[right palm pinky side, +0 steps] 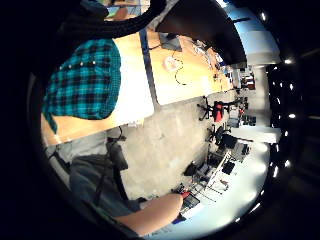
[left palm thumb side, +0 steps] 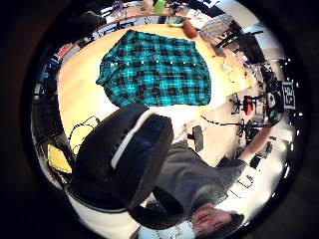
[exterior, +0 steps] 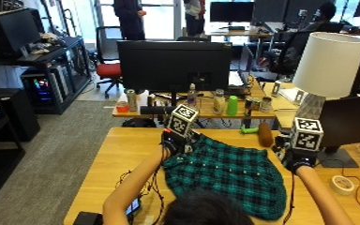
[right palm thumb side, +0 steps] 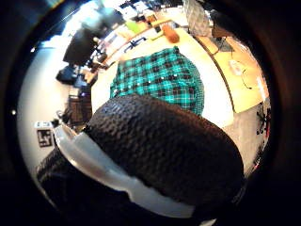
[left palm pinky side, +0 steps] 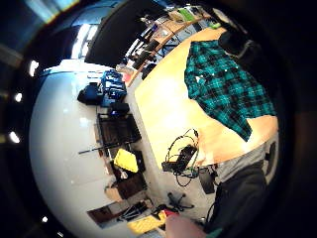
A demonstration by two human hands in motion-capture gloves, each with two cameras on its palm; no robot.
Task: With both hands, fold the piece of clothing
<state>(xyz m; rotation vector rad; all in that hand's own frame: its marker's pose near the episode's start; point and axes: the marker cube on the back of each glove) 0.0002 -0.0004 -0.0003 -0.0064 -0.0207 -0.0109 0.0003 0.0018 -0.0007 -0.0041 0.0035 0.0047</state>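
A teal and black plaid shirt (exterior: 230, 176) lies spread flat on the wooden table (exterior: 130, 150), in front of the person. My left hand (exterior: 175, 140) hovers over the shirt's far left corner. My right hand (exterior: 295, 157) hangs beside its right edge. Neither hand holds cloth. All four palm views look down on the shirt (left palm pinky side: 225, 87) (left palm thumb side: 157, 69) (right palm pinky side: 85, 82) (right palm thumb side: 162, 77) from well above the table. A black gloved thumb (left palm thumb side: 124, 159) crosses the left thumb side view, and another thumb (right palm thumb side: 164, 150) fills the right thumb side view.
A brown cylinder (exterior: 266, 133) and a small green object (exterior: 249, 130) lie just beyond the shirt. A white lamp (exterior: 326, 61) stands at the right, and a tape roll (exterior: 342, 184) lies near the right edge. A phone (exterior: 132, 206) with cables rests at the front left. A monitor (exterior: 168, 65) and bottles stand on the far desk.
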